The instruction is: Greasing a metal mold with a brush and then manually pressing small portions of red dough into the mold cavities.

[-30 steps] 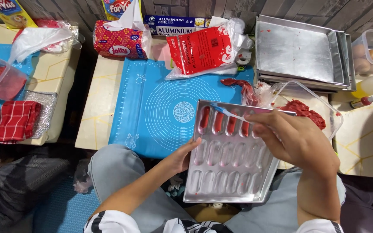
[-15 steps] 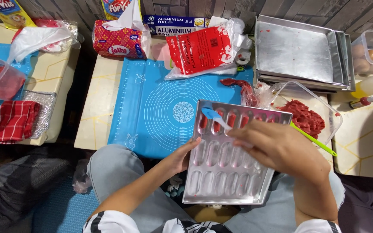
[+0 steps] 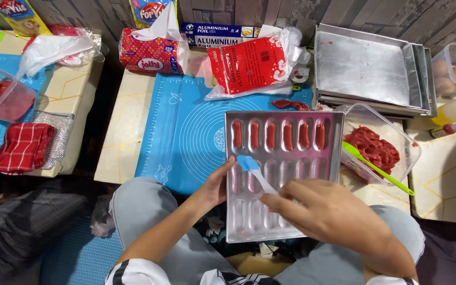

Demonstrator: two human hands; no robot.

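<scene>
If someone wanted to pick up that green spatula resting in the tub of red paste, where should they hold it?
Probably by the free end of the green spatula's handle, coming from the lower right. That thin end juts out past the tub's rim, bare and clean, while the blade end lies in the red paste. A pinch from above should do.

Bare left hand (image 3: 218, 186) and right hand (image 3: 329, 211), forearms uncovered. Light grey trousers (image 3: 149, 221) on both legs. White short sleeves (image 3: 133, 272) edged with black stripes near the elbows.
</scene>
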